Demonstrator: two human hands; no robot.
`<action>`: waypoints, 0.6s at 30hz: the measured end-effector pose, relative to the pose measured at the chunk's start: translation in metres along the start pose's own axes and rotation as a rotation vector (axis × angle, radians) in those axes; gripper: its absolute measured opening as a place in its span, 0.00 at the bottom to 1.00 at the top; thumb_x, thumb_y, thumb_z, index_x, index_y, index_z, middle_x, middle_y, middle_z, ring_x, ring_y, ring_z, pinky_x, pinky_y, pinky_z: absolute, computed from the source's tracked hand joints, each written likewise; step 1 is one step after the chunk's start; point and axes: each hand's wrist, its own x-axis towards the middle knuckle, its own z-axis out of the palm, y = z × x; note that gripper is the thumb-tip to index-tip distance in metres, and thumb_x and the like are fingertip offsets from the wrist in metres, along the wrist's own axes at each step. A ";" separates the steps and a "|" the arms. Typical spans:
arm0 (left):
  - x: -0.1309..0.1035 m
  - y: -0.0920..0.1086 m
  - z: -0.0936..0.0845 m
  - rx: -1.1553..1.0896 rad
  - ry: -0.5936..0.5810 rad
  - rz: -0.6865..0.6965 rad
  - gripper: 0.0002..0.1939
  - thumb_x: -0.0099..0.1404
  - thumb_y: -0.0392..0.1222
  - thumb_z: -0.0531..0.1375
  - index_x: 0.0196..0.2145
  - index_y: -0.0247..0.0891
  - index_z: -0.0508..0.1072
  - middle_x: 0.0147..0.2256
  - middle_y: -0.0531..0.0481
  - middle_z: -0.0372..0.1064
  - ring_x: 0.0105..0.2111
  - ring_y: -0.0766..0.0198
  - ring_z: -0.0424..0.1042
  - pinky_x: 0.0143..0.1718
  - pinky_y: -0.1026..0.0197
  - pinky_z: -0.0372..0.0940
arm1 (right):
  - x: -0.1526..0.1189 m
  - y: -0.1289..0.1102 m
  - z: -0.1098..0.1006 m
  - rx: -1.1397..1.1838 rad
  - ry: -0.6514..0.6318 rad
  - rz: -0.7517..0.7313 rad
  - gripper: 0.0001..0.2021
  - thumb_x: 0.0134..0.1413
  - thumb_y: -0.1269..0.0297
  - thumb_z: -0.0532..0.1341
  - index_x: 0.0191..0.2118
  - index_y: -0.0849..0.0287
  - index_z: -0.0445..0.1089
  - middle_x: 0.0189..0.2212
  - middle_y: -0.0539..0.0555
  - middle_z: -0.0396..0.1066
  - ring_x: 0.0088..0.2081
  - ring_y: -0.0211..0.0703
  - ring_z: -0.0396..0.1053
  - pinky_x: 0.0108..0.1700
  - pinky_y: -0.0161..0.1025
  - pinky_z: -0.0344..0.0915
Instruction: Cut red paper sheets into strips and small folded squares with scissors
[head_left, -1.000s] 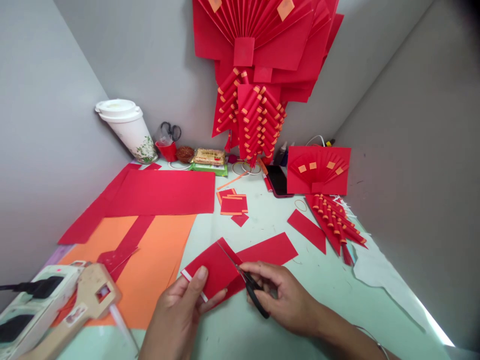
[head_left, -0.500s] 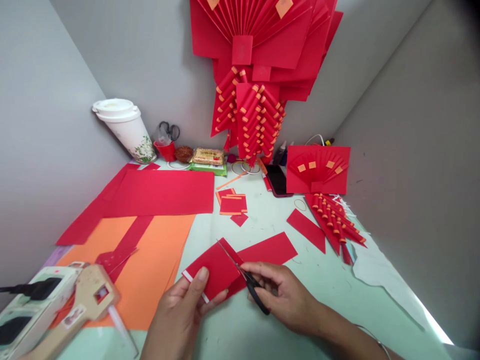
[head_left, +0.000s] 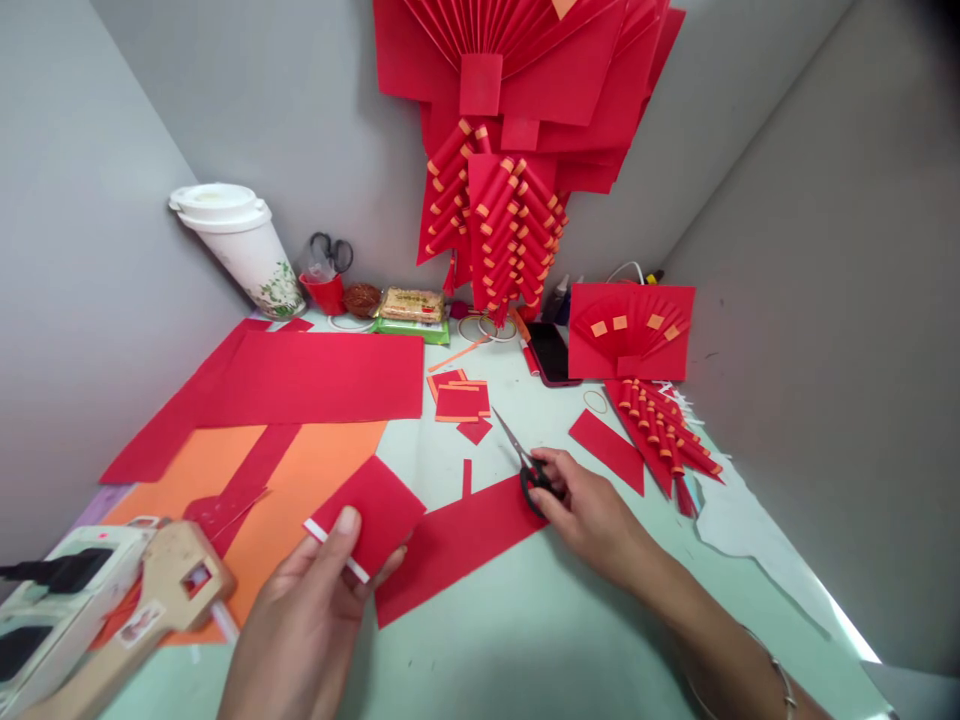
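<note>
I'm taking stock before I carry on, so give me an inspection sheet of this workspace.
Surface: pale green tabletop, partly covered by orange sheets and large red sheets.
Work things: red card with a white edge strip; scissors; long red strip; orange-edged pieces.
Clutter: lidded cup, snack pack, phone, glue gun.
Hands: left hand holds the red card; right hand holds the scissors.
Cables: black plug in the power strip, far left.
Surroundings: grey walls; red decorations at the back; other people, nothing seen.
</note>
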 end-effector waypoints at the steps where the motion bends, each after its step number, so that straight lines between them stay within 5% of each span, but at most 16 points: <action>1: 0.000 0.003 0.001 0.016 0.006 0.017 0.08 0.52 0.41 0.72 0.27 0.38 0.77 0.27 0.55 0.78 0.29 0.64 0.77 0.35 0.67 0.75 | 0.003 0.004 -0.002 -0.118 0.018 -0.026 0.19 0.62 0.66 0.56 0.59 0.57 0.63 0.43 0.57 0.74 0.42 0.47 0.72 0.44 0.41 0.67; 7: -0.001 0.008 0.005 0.054 0.068 0.086 0.07 0.54 0.39 0.70 0.33 0.40 0.80 0.29 0.55 0.78 0.26 0.63 0.76 0.21 0.68 0.72 | 0.029 0.009 -0.011 -0.417 -0.021 -0.136 0.18 0.66 0.70 0.53 0.59 0.59 0.65 0.48 0.61 0.72 0.45 0.51 0.72 0.44 0.42 0.66; 12: 0.000 0.007 -0.003 0.074 0.106 0.128 0.06 0.55 0.39 0.70 0.32 0.40 0.80 0.27 0.55 0.77 0.26 0.66 0.75 0.24 0.70 0.72 | 0.052 0.001 -0.009 -0.554 -0.062 -0.182 0.17 0.65 0.75 0.51 0.55 0.60 0.69 0.44 0.63 0.72 0.42 0.53 0.70 0.39 0.41 0.65; 18: 0.001 0.009 -0.006 0.005 0.116 0.122 0.08 0.54 0.38 0.70 0.34 0.42 0.79 0.29 0.56 0.78 0.26 0.67 0.75 0.26 0.70 0.72 | 0.035 -0.020 -0.002 -0.562 -0.082 -0.260 0.14 0.67 0.74 0.50 0.51 0.62 0.70 0.46 0.63 0.69 0.49 0.53 0.64 0.46 0.44 0.64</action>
